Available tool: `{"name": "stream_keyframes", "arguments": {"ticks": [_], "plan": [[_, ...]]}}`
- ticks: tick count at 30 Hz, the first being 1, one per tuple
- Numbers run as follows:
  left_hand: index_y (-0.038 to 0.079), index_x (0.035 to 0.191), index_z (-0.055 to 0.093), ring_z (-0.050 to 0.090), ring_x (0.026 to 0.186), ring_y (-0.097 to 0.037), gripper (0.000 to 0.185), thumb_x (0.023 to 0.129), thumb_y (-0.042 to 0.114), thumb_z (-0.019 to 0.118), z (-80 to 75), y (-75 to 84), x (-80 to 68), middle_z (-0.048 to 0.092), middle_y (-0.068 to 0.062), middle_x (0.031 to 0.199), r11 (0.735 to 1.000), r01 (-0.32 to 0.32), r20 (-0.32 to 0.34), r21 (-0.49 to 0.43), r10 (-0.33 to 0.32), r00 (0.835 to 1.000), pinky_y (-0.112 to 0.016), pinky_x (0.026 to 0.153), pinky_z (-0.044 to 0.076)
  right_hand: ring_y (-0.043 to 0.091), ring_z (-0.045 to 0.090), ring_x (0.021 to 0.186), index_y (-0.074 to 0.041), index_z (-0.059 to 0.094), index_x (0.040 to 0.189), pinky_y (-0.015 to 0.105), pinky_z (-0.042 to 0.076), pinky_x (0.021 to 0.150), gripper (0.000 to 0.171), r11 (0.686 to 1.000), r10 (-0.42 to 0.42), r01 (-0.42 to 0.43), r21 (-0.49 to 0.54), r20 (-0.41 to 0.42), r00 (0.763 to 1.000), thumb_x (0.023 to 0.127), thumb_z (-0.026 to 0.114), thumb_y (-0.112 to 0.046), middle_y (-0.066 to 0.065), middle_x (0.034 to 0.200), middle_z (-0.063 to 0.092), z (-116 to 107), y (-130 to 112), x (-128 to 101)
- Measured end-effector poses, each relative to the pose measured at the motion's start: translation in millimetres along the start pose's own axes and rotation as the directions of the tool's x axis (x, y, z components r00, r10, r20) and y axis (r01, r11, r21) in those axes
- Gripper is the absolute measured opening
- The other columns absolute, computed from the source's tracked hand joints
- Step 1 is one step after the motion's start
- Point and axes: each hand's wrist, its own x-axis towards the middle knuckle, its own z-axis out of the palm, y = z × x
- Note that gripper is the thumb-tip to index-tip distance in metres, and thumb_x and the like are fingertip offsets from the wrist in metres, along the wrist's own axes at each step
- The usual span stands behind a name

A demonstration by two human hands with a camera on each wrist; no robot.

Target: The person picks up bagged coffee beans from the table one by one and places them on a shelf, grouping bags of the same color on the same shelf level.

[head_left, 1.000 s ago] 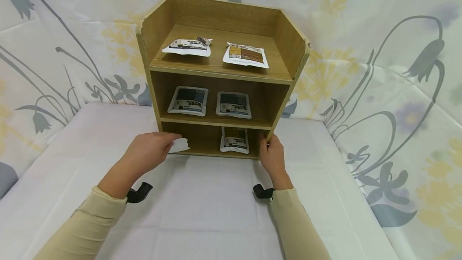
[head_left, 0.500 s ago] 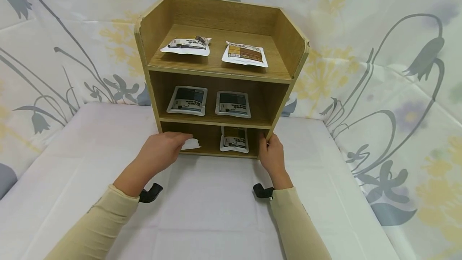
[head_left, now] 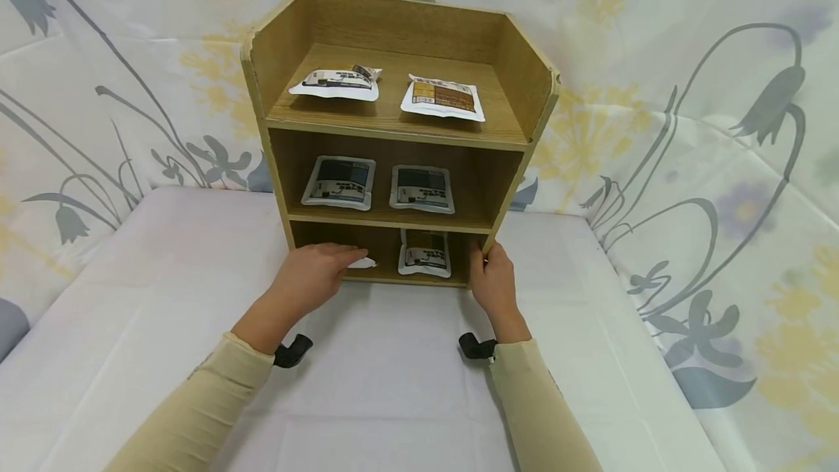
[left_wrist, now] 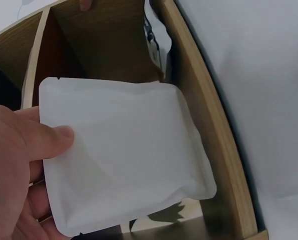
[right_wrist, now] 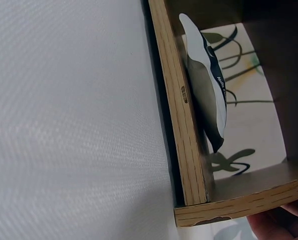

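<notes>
Over the last second I see the left hand point(head_left: 314, 275) travel from about 8 o'clock of the wooden shelf unit point(head_left: 400, 130) toward its bottom opening, carrying a plain white pouch point(left_wrist: 121, 155). The pouch now sits partly inside the lowest compartment, at its left half; only a white corner point(head_left: 363, 263) shows past the fingers in the head view. I judge the placement to be nearly made, not finished, since the thumb point(left_wrist: 49, 142) is clamped on the pouch's face with fingers beneath, a pinch grip.

The right hand point(head_left: 494, 282) has not shifted: it grips the unit's lower right upright at about 4 o'clock, thumb on the front edge, fingers curled round the side, steadying it.

A printed pouch point(head_left: 424, 252) leans in the right half of the same compartment, just beside the incoming one. The middle and top shelves each carry two pouches.

Hidden: whether the white pouch touches the compartment floor. The right wrist view shows only fingertips point(right_wrist: 281, 222) at its bottom edge. The white pouch's printed face, if any, is turned away.
</notes>
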Motion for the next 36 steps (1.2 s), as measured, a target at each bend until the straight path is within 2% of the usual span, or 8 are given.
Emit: {"name": "stream_keyframes", "arguments": {"ticks": [12,17,28,36], "plan": [[0.013,0.121,0.068,0.068,0.105,-0.026,0.046,0.081,-0.008,0.059,8.0,1.0,0.0,0.071,-0.007,0.116,1.0,-0.009,0.01,0.017,0.009,1.0,-0.041,0.086,0.056,0.031,0.065,0.093,0.001,0.058,0.116,0.046,0.056,0.075,0.039,1.0,0.003,-0.003,0.005,0.002,1.0,0.103,0.041,-0.031,0.018,0.103,0.062,1,-3,-1],[0.011,0.125,0.065,0.066,0.109,-0.028,0.045,0.083,-0.006,0.058,15.4,1.4,0.0,0.069,-0.008,0.121,1.0,-0.013,0.041,0.019,0.012,0.999,-0.043,0.091,0.054,0.031,0.064,0.089,0.001,0.058,0.114,0.045,0.055,0.073,0.039,1.0,-0.001,0.001,0.006,0.0,1.0,0.103,0.041,-0.032,0.018,0.1,0.062,0,-3,-2],[0.013,0.125,0.065,0.061,0.117,-0.03,0.044,0.086,-0.004,0.055,28.4,3.7,6.5,0.066,-0.008,0.126,1.0,-0.013,0.091,-0.006,0.013,0.996,-0.044,0.099,0.049,0.031,0.064,0.093,0.001,0.058,0.113,0.045,0.055,0.076,0.04,1.0,0.002,-0.002,0.003,-0.007,1.0,0.103,0.041,-0.033,0.018,0.104,0.063,-1,0,-3],[0.012,0.127,0.064,0.061,0.119,-0.028,0.043,0.088,-0.003,0.057,30.9,4.0,11.6,0.063,-0.007,0.132,0.999,0.008,0.146,-0.034,-0.003,0.989,-0.043,0.098,0.05,0.032,0.063,0.089,0.002,0.059,0.109,0.046,0.054,0.073,0.04,1.0,-0.026,0.026,0.005,-0.017,1.0,0.103,0.041,-0.033,0.019,0.099,0.062,-1,1,-1]]}}
